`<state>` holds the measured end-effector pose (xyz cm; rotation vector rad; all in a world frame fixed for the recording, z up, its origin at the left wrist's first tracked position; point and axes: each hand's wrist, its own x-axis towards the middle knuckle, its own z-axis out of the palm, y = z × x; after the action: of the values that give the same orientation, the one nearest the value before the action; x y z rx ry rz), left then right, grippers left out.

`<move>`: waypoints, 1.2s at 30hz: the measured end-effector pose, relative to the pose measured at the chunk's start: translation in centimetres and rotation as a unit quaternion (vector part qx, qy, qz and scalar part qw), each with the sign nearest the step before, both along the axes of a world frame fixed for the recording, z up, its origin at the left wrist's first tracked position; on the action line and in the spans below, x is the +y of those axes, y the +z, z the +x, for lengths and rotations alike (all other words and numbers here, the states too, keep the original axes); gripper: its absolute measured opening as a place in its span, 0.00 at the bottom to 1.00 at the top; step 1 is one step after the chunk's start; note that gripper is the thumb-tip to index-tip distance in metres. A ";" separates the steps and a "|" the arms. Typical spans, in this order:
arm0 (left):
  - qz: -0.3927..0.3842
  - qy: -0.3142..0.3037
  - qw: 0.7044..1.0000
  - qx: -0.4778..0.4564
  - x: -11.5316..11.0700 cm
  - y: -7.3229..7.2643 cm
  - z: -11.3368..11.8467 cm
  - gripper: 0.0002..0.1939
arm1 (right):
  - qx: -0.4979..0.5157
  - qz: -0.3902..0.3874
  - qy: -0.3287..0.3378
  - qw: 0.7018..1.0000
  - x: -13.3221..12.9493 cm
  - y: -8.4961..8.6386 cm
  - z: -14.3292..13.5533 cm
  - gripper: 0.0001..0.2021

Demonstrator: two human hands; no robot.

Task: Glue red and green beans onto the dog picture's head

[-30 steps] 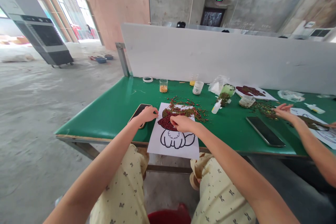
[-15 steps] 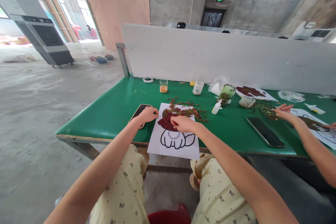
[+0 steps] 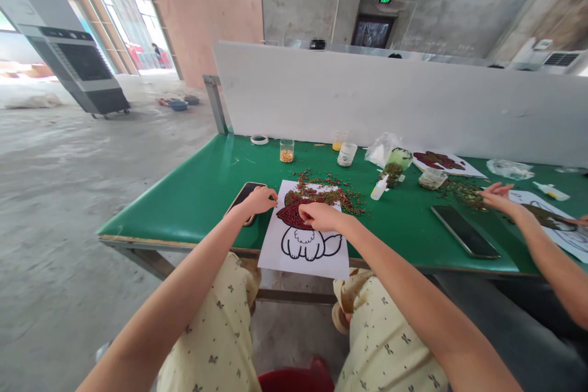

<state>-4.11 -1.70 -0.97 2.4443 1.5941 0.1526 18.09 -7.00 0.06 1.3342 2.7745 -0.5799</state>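
- The person's right hand (image 3: 320, 216) is low over the animal drawing, thumb and fingers curled toward each other at the head; whether a bean is pinched between them cannot be told.
- The left hand (image 3: 260, 200) is bent at the sheet's upper left edge, fingertips drawn close together; whether they hold anything cannot be made out.
- Under those hands lies the paper sheet (image 3: 337, 266) with the black-outlined animal, flat on the table, its near edge jutting past the table's front.
- Dark red beans (image 3: 286, 215) cover much of the animal's head; the body, legs and tail are bare outline.
- Loose green and red beans (image 3: 353, 201) are strewn over the sheet's top and onto the table beyond.
- A smartphone (image 3: 242, 196) lies beside the sheet, partly hidden by the left hand.
- To the right of the scattered beans stands a white glue bottle (image 3: 379, 187), just in front of a tilted green-tinted jar (image 3: 399, 161).
- Farther back are a clear cup of yellow kernels (image 3: 286, 153), a clear plastic cup (image 3: 346, 155) and a tape ring (image 3: 260, 140).
- Off to the right, a second smartphone (image 3: 463, 231) lies near a co-worker's hand (image 3: 498, 196), which is beside another bean pile (image 3: 466, 193).
- A white partition (image 3: 367, 92) rises behind the green table (image 3: 174, 196).
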 end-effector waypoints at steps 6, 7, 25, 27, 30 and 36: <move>0.006 -0.003 1.000 0.005 0.1 -0.2 0.0 0.13 | 0.007 -0.002 0.028 1.000 -0.1 0.2 0.0 0.09; 0.006 -0.003 1.000 0.006 0.1 -0.1 0.0 0.13 | 0.005 -0.002 0.030 1.000 -0.1 0.3 -0.1 0.09; -0.013 0.004 0.999 0.035 -0.3 0.3 0.3 0.14 | 0.001 -0.016 0.041 0.999 0.0 0.1 -0.3 0.13; -0.015 0.005 0.999 0.034 -0.4 0.4 0.3 0.15 | 0.000 -0.012 0.043 0.999 0.1 0.1 -0.3 0.13; -0.018 0.004 0.999 0.033 -0.4 0.4 0.3 0.14 | -0.007 -0.008 0.037 0.999 0.2 0.1 -0.2 0.13; -0.014 0.007 1.000 0.021 -0.1 0.1 0.2 0.13 | 0.001 0.018 0.039 0.999 0.4 -0.3 0.2 0.12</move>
<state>-3.96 -1.84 -0.88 2.4309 1.6183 0.0816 18.28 -6.63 -0.20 1.2266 2.8363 -0.5325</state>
